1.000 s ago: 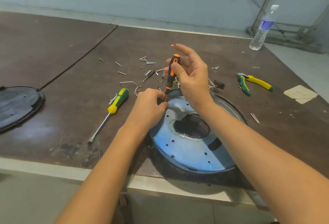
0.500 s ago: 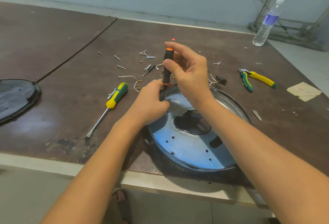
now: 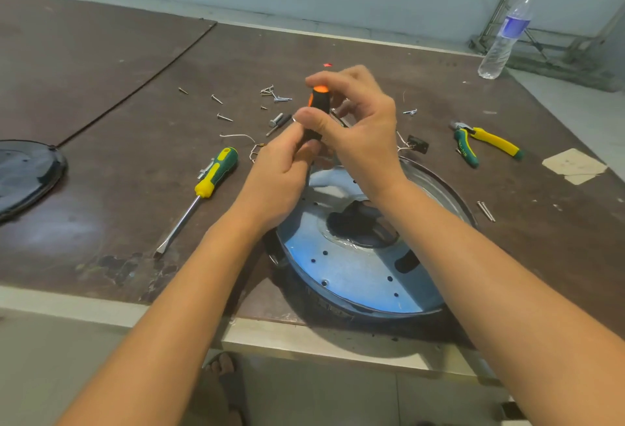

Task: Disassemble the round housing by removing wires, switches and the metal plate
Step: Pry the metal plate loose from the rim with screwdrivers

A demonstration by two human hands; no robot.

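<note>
Right hand (image 3: 358,128) grips the orange-black screwdriver (image 3: 316,111) upright by its handle — left hand (image 3: 280,172) curls round its lower end, above the round housing (image 3: 321,302).

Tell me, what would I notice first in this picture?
Two hands in the middle: the right hand grips an orange-and-black screwdriver by its handle, and the left hand curls round its lower end. Right beneath them sits the shiny metal plate on the round housing, at the table's near edge. A green-and-yellow screwdriver lies to the left, yellow pliers to the right.
</note>
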